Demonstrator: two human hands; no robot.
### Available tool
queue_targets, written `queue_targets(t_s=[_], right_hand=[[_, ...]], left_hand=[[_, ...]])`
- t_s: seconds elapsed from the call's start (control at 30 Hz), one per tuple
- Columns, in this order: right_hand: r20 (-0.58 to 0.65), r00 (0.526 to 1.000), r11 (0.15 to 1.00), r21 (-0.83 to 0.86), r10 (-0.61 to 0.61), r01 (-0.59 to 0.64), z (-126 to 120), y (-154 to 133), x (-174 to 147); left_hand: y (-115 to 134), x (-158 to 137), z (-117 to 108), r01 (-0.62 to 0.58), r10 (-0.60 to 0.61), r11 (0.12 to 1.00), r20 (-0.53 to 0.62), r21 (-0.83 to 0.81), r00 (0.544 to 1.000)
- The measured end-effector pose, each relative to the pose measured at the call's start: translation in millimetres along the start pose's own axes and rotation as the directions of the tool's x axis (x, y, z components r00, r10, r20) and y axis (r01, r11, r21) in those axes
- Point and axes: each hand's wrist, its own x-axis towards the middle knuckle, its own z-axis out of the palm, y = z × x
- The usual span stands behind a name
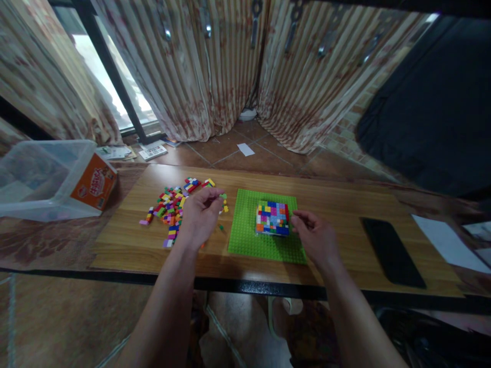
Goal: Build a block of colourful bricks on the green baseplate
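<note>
My left hand (201, 214) hovers over the table's left part, between the loose bricks and the baseplate. Its thumb and index finger pinch a small green brick (223, 196). A green studded baseplate (243, 225) carries a square, multicoloured block of toy bricks (272, 217). Just right of this block is my right hand (316, 237), with fingers curled and fingertips close together; whatever they may hold is hidden. On the left lies a pile of loose bricks (171, 204), partly covered by my left hand. A tiny dark green piece (221, 228) rests near the baseplate's left edge.
A clear plastic box (42, 174) with an orange label stands at the far left. On the right, a black phone-like slab (393, 253) lies on the wooden table (345, 214), near white paper (448, 243). Striped curtains (215, 71) hang behind.
</note>
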Motion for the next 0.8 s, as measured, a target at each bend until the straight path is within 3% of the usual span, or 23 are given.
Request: queue_targets(t_s=[0.13,0.37,0.8], right_hand=[[0.007,0.999,0.998,-0.034,0.047,-0.047,7.0,4.9,3.1],[0.007,1.0,0.993,-0.118,-0.024,0.025,13.4,7.8,4.9],[-0.001,1.0,0.993,-0.114,-0.015,0.015,14.3,3.8,3.7]], left_hand=[[-2.1,0.4,-0.2,-0.005,0.005,1.0,0.004,-0.006,1.0],[-3.3,0.8,-1.9,-0.034,0.034,0.999,0.006,0.005,0.999],[-1.7,-0.9,-0.5,-0.008,0.009,1.0,0.022,-0.03,1.0]])
